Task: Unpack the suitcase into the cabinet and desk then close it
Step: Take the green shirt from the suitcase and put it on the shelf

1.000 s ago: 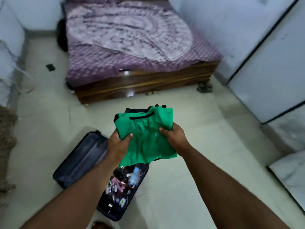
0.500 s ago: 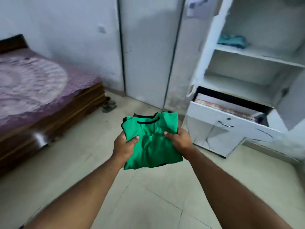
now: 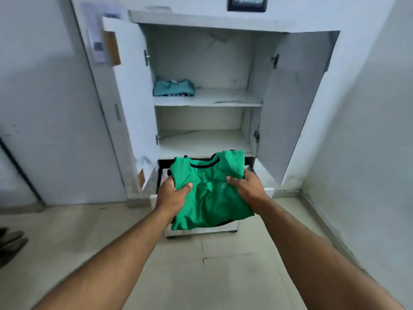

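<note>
Both hands hold a folded green shirt (image 3: 212, 198) (black trim at the collar): the left hand (image 3: 172, 195) grips its left edge, the right hand (image 3: 248, 189) its right. It hangs above the pulled-out drawer (image 3: 201, 231) of the open cabinet (image 3: 290, 97), where a folded blue garment (image 3: 173, 87) lies on the upper shelf.

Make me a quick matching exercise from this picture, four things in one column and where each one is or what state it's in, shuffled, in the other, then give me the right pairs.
Things:
1. green shirt
2. light blue folded garment
3. cabinet doors
4. drawer

Places or states:
A. pulled out at the foot of the cabinet
B. swung open to both sides
C. lying on the upper shelf, at its left end
D. gripped by the left hand and the right hand

Pairs: 1-D, 2-C, 3-B, 4-A
</note>
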